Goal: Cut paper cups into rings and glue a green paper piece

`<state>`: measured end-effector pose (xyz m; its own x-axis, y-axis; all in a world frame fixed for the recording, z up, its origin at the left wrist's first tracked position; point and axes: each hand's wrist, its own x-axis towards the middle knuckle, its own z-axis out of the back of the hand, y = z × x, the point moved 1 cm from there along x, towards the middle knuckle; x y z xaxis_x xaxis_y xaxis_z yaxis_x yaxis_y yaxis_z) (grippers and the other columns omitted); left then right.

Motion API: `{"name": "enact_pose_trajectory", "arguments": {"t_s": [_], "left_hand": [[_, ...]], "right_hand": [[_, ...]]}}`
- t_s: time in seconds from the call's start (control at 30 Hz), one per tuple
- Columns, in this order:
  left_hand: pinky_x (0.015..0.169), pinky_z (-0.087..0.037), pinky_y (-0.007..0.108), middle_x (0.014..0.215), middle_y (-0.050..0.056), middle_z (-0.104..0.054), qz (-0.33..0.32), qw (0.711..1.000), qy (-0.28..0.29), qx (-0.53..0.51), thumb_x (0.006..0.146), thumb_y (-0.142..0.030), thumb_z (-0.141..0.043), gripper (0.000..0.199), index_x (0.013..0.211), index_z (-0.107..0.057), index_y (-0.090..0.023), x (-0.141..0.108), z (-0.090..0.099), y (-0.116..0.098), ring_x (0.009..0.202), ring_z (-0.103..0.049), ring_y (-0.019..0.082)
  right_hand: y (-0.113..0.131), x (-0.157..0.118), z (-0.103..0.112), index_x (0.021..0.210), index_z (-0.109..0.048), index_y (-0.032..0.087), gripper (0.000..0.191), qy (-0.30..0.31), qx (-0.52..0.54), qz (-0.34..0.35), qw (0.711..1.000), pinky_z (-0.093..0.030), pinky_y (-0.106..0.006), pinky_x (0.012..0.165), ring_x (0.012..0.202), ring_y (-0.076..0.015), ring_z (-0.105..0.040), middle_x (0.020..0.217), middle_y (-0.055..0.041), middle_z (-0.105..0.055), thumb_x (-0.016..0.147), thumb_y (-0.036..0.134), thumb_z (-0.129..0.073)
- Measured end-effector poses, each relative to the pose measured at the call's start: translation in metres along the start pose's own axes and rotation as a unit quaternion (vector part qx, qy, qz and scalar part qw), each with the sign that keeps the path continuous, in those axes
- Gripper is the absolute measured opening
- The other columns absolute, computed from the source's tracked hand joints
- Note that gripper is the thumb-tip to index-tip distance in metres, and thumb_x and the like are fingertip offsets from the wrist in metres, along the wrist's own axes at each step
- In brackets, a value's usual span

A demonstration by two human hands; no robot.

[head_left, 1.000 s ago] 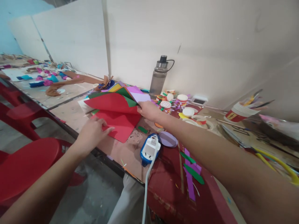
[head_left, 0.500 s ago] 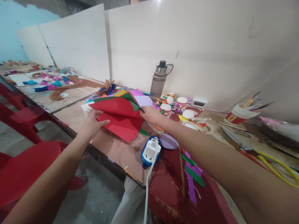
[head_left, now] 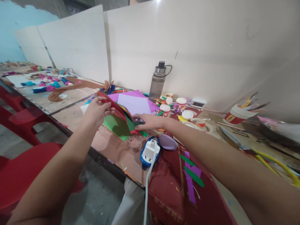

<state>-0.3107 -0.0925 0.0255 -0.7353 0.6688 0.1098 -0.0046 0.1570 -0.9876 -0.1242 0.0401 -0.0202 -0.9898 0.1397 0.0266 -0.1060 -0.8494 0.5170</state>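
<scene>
My left hand [head_left: 99,109] pinches the left edge of a stack of coloured paper sheets, with a red sheet [head_left: 116,110] facing me. The stack is tilted up and slightly bent. My right hand [head_left: 150,122] grips the stack's right end between thumb and fingers; the fingertips are partly hidden. Under the raised sheets a green sheet [head_left: 116,126] lies on the table. Light purple paper [head_left: 133,104] lies flat behind the stack, on top of a darker purple sheet [head_left: 153,107].
A blue-and-white power socket [head_left: 150,151] with a white cable is close in front of my right hand. Behind stand a water bottle [head_left: 157,82] and small decorated paper cups [head_left: 165,109]. Large scissors [head_left: 236,142] and a tool cup [head_left: 239,114] are at right; a red chair [head_left: 30,175] at left.
My left hand has moved up and right, tilting the red sheets up from the table. The green sheet and the purple sheets behind are now uncovered. My right hand has shifted slightly lower.
</scene>
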Motion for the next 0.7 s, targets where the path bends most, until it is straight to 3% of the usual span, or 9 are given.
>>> {"name": "enact_pose_trajectory", "arguments": {"t_s": [0.1, 0.17, 0.27, 0.33, 0.47, 0.53, 0.63, 0.7], "left_hand": [[0.056, -0.053, 0.025, 0.063, -0.004, -0.057, -0.011, 0.999, -0.008, -0.040, 0.070, -0.003, -0.063, 0.026, 0.086, -0.048, -0.018, 0.005, -0.004, 0.003, 0.050, -0.061, 0.012], [0.058, -0.053, 0.025, 0.065, -0.003, -0.058, -0.024, 0.998, -0.004, -0.060, 0.071, -0.006, -0.066, 0.027, 0.086, -0.047, -0.018, 0.007, -0.005, 0.006, 0.052, -0.061, 0.011], [0.061, -0.053, 0.025, 0.071, -0.002, -0.058, -0.044, 0.997, 0.026, -0.059, 0.075, -0.016, -0.068, 0.026, 0.091, -0.048, -0.019, 0.003, 0.001, 0.010, 0.058, -0.062, 0.011], [0.058, -0.051, 0.025, 0.076, 0.000, -0.059, -0.051, 0.998, 0.034, -0.001, 0.081, -0.029, -0.064, 0.025, 0.099, -0.049, -0.020, -0.005, 0.014, 0.015, 0.061, -0.062, 0.013], [0.057, -0.047, 0.023, 0.091, 0.005, -0.061, -0.090, 0.969, -0.087, 0.213, 0.077, -0.041, -0.070, 0.041, 0.108, -0.053, -0.020, -0.027, 0.058, 0.026, 0.076, -0.061, 0.017], [0.062, -0.049, 0.026, 0.097, 0.007, -0.062, -0.039, 0.973, -0.120, 0.191, 0.068, -0.038, -0.078, 0.047, 0.105, -0.055, -0.018, -0.037, 0.074, 0.033, 0.082, -0.062, 0.019], [0.064, -0.051, 0.027, 0.086, 0.006, -0.064, 0.056, 0.994, -0.040, 0.087, 0.066, -0.028, -0.079, 0.041, 0.099, -0.058, -0.015, -0.041, 0.073, 0.040, 0.074, -0.063, 0.017], [0.064, -0.051, 0.026, 0.079, 0.004, -0.064, 0.085, 0.996, -0.030, -0.017, 0.068, -0.018, -0.075, 0.029, 0.091, -0.059, -0.015, -0.037, 0.064, 0.041, 0.070, -0.063, 0.016]], "right_hand": [[-0.001, -0.001, -0.008, 0.147, -0.036, 0.022, 0.094, 0.011, -0.049, 0.037, 0.998, -0.041, -0.036, 0.098, 0.125, -0.0277, -0.050, 0.143, -0.0129, -0.049, 0.068, 0.056, -0.076], [0.001, 0.002, -0.013, 0.148, -0.034, 0.022, 0.100, -0.016, -0.115, 0.043, 0.992, -0.042, -0.038, 0.096, 0.122, -0.0302, -0.051, 0.140, -0.0146, -0.051, 0.065, 0.055, -0.079], [0.005, 0.007, -0.018, 0.137, -0.049, 0.018, 0.059, -0.044, -0.189, 0.023, 0.981, -0.043, -0.033, 0.088, 0.108, -0.0260, -0.059, 0.121, -0.0134, -0.064, 0.083, 0.036, -0.065], [0.008, 0.009, -0.017, 0.123, -0.060, 0.018, 0.036, -0.059, -0.207, -0.017, 0.976, -0.043, -0.030, 0.081, 0.100, -0.0234, -0.063, 0.110, -0.0117, -0.069, 0.089, 0.027, -0.054], [0.008, 0.009, -0.007, 0.109, -0.067, 0.018, 0.028, -0.121, -0.185, -0.117, 0.968, -0.042, -0.027, 0.069, 0.089, -0.0227, -0.066, 0.101, -0.0112, -0.072, 0.092, 0.030, -0.048], [0.005, 0.009, -0.003, 0.107, -0.067, 0.017, 0.028, -0.142, -0.168, -0.145, 0.965, -0.041, -0.025, 0.068, 0.089, -0.0220, -0.066, 0.101, -0.0111, -0.073, 0.092, 0.027, -0.046], [0.001, 0.009, -0.002, 0.107, -0.067, 0.015, 0.029, -0.171, -0.145, -0.169, 0.960, -0.042, -0.025, 0.071, 0.089, -0.0218, -0.066, 0.102, -0.0120, -0.073, 0.093, 0.024, -0.044], [-0.001, 0.009, -0.004, 0.107, -0.068, 0.014, 0.029, -0.188, -0.129, -0.183, 0.956, -0.043, -0.024, 0.072, 0.088, -0.0221, -0.067, 0.099, -0.0126, -0.073, 0.094, 0.025, -0.044]]}}
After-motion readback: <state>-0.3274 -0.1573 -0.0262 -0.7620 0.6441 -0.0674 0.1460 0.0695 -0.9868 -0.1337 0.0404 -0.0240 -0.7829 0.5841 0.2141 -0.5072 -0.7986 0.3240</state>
